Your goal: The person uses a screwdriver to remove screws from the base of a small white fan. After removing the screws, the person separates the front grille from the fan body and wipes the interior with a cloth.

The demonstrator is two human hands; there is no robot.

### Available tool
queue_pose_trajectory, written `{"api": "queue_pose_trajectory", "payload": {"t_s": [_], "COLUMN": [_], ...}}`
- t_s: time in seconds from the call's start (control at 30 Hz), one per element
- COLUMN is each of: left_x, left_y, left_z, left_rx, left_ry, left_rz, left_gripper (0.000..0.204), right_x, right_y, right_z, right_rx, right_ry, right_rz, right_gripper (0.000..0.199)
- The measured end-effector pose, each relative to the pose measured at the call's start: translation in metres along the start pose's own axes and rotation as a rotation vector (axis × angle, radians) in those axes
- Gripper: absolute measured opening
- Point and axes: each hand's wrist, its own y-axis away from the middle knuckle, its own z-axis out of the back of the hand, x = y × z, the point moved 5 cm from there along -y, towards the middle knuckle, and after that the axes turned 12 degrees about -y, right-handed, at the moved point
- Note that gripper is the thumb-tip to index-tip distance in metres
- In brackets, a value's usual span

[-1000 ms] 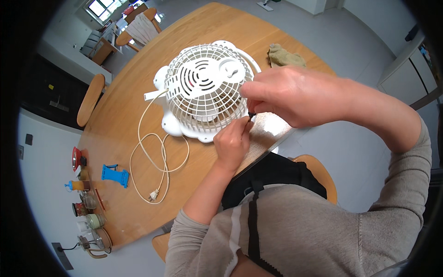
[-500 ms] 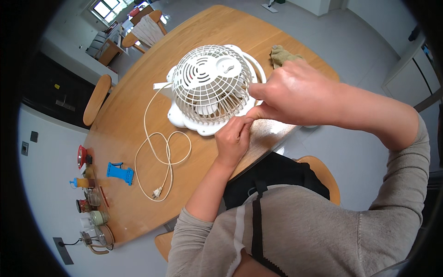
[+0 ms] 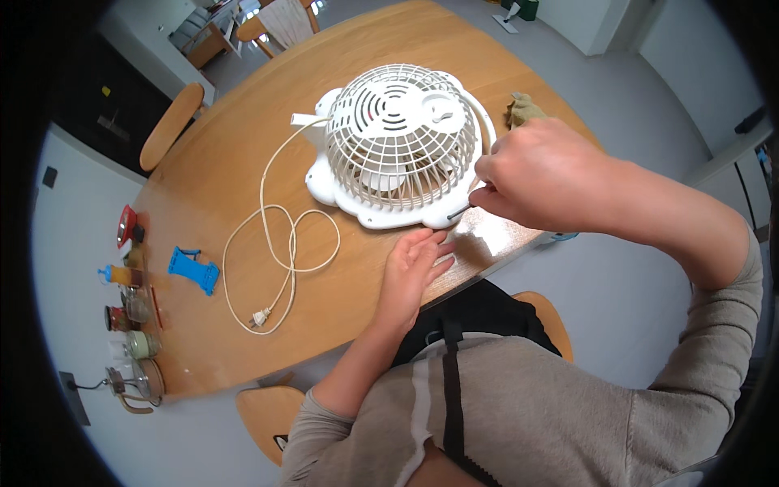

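Observation:
A white fan [image 3: 389, 174] lies on the wooden table with its round, caged back facing up and a scalloped white rim around it. My right hand [image 3: 540, 178] is closed around a screwdriver [image 3: 460, 213]; only its thin dark shaft shows, the handle being hidden in my fist. The shaft's tip is at the near right part of the fan's rim. Just below that rim my left hand [image 3: 414, 268] is open, fingers spread, holding nothing. From the fan's left side a cream power cord [image 3: 266, 203] runs out in loops and ends in a plug [image 3: 260, 317].
A crumpled olive cloth [image 3: 523, 109] lies beyond my right hand. On the left are a blue plastic stand [image 3: 193, 270], several jars [image 3: 142, 344], a sauce bottle [image 3: 122, 275] and a glass kettle [image 3: 146, 380]. Chairs [image 3: 173, 126] stand around the wooden table [image 3: 203, 349].
My left hand has come away from the right hand, and its fingers have opened. The screwdriver shaft now shows below my right fist. The whole view has shifted slightly.

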Motion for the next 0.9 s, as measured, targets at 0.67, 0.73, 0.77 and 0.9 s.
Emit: {"api": "queue_pose_trajectory", "payload": {"t_s": [0.67,0.73,0.77,0.9], "left_x": [0.005,0.005,0.005,0.003], "left_y": [-0.031,-0.03,-0.029,-0.029], "left_z": [0.008,0.009,0.01,0.011], "left_rx": [0.112,0.103,0.099,0.083], "left_ry": [0.23,0.236,0.227,0.218], "left_rz": [0.227,0.239,0.241,0.24], "left_gripper": [0.035,0.035,0.034,0.033], "right_x": [0.015,0.019,0.031,0.051], "right_y": [-0.023,-0.019,-0.017,-0.014], "right_z": [-0.014,-0.014,-0.014,-0.019], "right_rx": [0.263,0.237,0.136,0.157], "right_ry": [0.167,0.18,0.288,0.477], "right_rz": [0.086,0.207,0.38,0.687], "right_gripper": [0.015,0.012,0.01,0.013]}}
